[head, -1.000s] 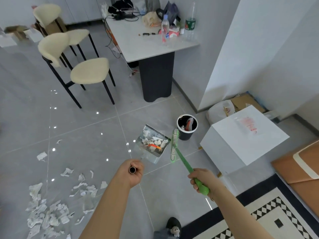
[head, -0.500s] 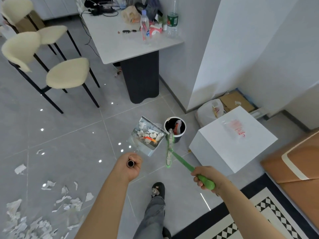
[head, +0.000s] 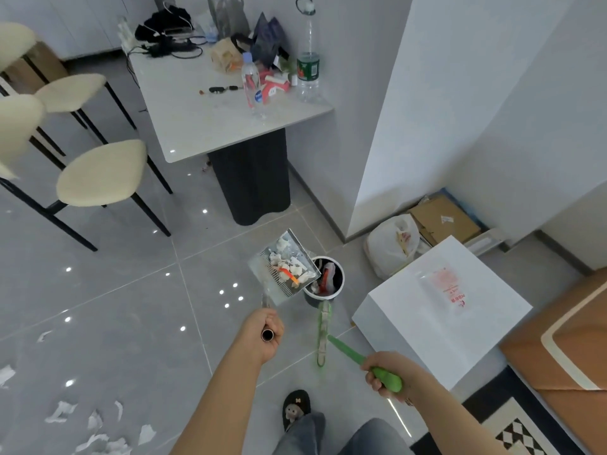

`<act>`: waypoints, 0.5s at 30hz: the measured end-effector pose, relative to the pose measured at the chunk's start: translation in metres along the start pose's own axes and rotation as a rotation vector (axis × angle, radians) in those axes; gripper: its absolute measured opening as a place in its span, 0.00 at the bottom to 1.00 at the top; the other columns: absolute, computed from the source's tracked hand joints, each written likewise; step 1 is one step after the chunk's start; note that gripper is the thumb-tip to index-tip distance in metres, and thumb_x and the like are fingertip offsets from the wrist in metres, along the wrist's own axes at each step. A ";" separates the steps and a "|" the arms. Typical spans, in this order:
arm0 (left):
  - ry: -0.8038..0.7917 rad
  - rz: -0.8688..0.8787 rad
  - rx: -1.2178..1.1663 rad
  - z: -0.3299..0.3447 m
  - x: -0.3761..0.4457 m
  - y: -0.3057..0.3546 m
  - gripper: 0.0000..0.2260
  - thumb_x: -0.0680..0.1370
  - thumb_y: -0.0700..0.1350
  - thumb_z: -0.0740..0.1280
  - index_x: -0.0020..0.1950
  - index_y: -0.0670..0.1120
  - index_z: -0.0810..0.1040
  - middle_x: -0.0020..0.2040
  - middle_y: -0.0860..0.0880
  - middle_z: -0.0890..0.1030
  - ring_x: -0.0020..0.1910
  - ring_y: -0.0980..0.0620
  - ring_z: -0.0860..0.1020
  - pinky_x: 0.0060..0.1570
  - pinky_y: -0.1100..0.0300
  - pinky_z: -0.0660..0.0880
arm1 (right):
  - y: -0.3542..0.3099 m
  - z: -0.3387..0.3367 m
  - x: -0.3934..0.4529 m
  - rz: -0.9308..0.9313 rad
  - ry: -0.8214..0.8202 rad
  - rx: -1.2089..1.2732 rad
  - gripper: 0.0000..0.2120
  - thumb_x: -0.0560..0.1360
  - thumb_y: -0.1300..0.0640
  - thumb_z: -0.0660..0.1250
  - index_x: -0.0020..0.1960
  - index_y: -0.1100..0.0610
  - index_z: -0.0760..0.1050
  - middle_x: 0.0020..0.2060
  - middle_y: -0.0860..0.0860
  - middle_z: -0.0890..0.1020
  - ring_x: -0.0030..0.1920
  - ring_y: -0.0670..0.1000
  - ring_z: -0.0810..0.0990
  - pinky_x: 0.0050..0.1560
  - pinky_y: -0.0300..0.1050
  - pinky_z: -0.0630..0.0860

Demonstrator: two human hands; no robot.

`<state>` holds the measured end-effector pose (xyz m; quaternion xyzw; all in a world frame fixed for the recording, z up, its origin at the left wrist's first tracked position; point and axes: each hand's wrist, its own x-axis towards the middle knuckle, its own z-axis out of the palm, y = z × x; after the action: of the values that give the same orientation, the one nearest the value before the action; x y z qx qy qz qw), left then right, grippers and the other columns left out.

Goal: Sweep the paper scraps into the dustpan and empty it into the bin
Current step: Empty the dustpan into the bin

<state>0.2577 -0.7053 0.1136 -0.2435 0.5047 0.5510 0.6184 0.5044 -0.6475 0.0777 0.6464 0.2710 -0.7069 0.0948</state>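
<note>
Above the gray floor [head: 115, 307], one dustpan [head: 285, 269] full of paper scraps [head: 289, 264] hangs beside one bin [head: 323, 279], its edge over the rim. Left hand [head: 262, 333] has its fingers curled round the long handle; right hand [head: 382, 372] grips one green brush [head: 323, 336]. Scraps look light and fluttery, so tip slowly. More than six scraps [head: 95, 421] lie on the floor.

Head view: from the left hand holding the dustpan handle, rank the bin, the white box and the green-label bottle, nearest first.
From the left hand:
1. Bin, on the floor just ahead, right of the dustpan.
2. White box, farther right.
3. Green-label bottle, on the table, far ahead.
</note>
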 end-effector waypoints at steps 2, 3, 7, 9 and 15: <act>0.055 0.017 0.071 0.016 0.006 -0.003 0.14 0.79 0.33 0.53 0.35 0.45 0.64 0.18 0.53 0.63 0.13 0.61 0.62 0.13 0.75 0.60 | -0.005 -0.004 0.009 0.017 -0.011 0.044 0.03 0.75 0.66 0.62 0.45 0.63 0.68 0.25 0.55 0.73 0.16 0.47 0.69 0.16 0.32 0.64; 0.083 0.029 0.102 0.026 0.010 -0.007 0.14 0.78 0.33 0.53 0.34 0.45 0.63 0.18 0.53 0.63 0.12 0.61 0.62 0.13 0.75 0.60 | -0.010 -0.010 0.013 0.022 -0.025 0.063 0.03 0.75 0.67 0.62 0.45 0.63 0.68 0.25 0.55 0.73 0.15 0.47 0.69 0.16 0.32 0.64; 0.202 0.070 0.207 0.058 0.027 -0.027 0.14 0.78 0.33 0.54 0.33 0.44 0.65 0.16 0.52 0.65 0.12 0.60 0.62 0.14 0.76 0.60 | -0.031 -0.047 0.022 0.031 -0.090 0.148 0.04 0.75 0.69 0.61 0.43 0.63 0.67 0.25 0.56 0.71 0.14 0.47 0.69 0.14 0.31 0.63; 0.238 0.078 0.234 0.072 0.032 -0.036 0.14 0.78 0.33 0.55 0.33 0.43 0.66 0.17 0.52 0.65 0.12 0.60 0.63 0.15 0.75 0.61 | -0.043 -0.067 0.021 0.028 -0.121 0.151 0.06 0.76 0.68 0.60 0.41 0.62 0.66 0.22 0.55 0.72 0.14 0.46 0.70 0.14 0.31 0.63; 0.294 0.134 0.327 0.109 0.048 -0.056 0.14 0.78 0.33 0.54 0.33 0.42 0.66 0.17 0.51 0.66 0.11 0.59 0.62 0.15 0.75 0.60 | -0.084 -0.114 0.020 -0.018 -0.148 0.160 0.07 0.76 0.67 0.59 0.39 0.61 0.67 0.22 0.54 0.72 0.16 0.46 0.71 0.15 0.30 0.63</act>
<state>0.3430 -0.6060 0.0975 -0.1838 0.6870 0.4603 0.5313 0.5588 -0.5157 0.0779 0.5954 0.2118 -0.7730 0.0564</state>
